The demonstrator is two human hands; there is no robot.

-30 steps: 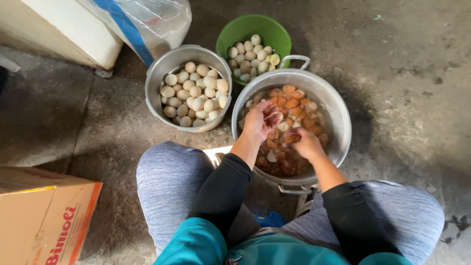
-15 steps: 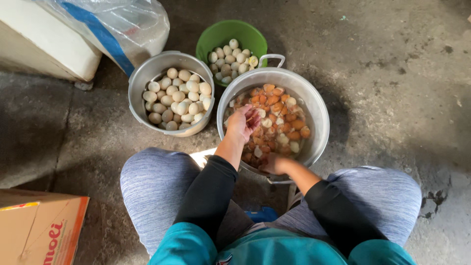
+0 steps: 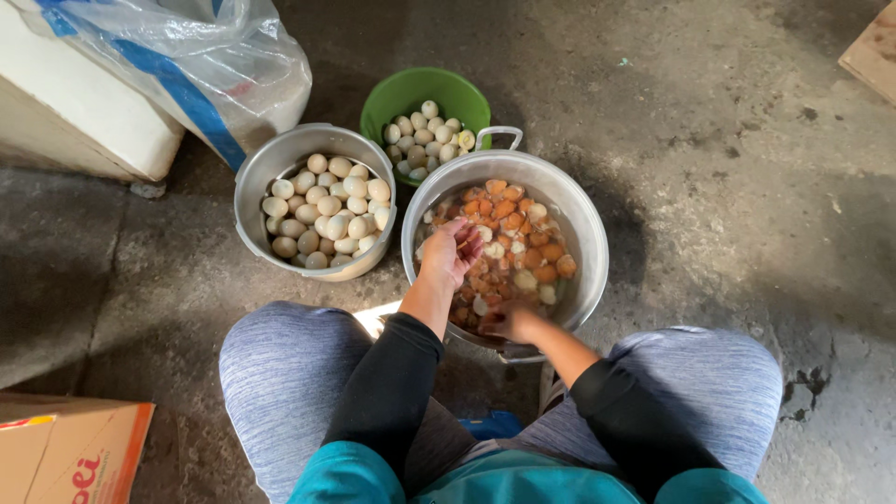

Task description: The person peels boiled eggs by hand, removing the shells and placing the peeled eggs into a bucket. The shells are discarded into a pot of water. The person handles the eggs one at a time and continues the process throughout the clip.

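A large metal pot (image 3: 588,233) stands on the floor between my knees, holding orange-brown and pale eggs with bits of shell. My left hand (image 3: 451,252) hovers over the pot's near left side, palm up and fingers loosely apart, with small shell bits stuck to the fingertips. My right hand (image 3: 509,322) is low inside the pot at its near edge, among the eggs. Its fingers are in shadow, so its grip is unclear. A smaller metal pot (image 3: 250,187) full of pale peeled eggs sits to the left.
A green bowl (image 3: 411,89) with small pale eggs stands behind the two pots. At the back left are a white box (image 3: 84,112) and a clear plastic bag (image 3: 224,65). A cardboard box (image 3: 65,453) sits by my left knee. The floor is bare concrete.
My hands were together over the pot. The right hand has dropped to the pot's near edge, and the left hand has stayed raised and turned palm up. The view has shifted.
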